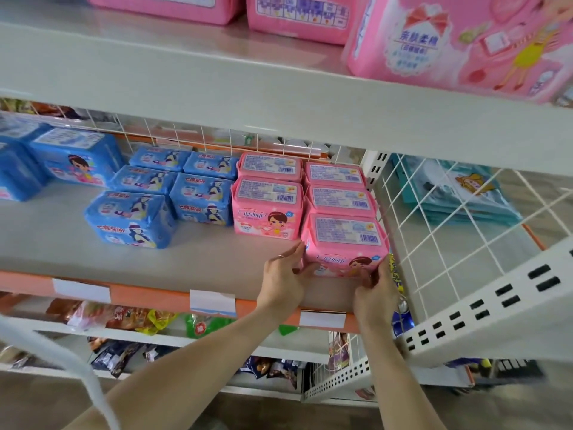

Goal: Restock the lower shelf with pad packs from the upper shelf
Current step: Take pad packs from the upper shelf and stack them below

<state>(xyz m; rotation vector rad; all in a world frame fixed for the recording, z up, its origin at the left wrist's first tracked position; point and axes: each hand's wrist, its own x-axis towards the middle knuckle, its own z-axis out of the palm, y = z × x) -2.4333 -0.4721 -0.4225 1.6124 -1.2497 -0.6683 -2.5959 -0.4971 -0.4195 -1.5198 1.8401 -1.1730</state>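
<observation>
Store shelving fills the view, with a grey upper shelf point(155, 72) over a grey lower shelf point(62, 243) that is edged by an orange price strip point(139, 294). At the far left of the lower shelf large blue packs point(74, 159) are stood. Next to them five small blue packs point(133, 218) are set in two files. Then two pink packs point(268, 209) are lined front to back, with two more point(336, 197) in the file to their right. At the front of that right file the pink pad pack point(345, 243) is held upright on the shelf, near its front edge. Its barcode label is turned up, its cartoon face is turned toward the viewer, and its long axis appears to run along the shelf edge. It is gripped at its left side by the left hand point(283, 277) and at its lower right corner by the right hand point(376, 293), fingers curled on it. Just beside it a white wire grid point(434, 218) is seen, with teal packs point(465, 197) behind. Large pink packs point(459, 41) are held on the upper shelf.
</observation>
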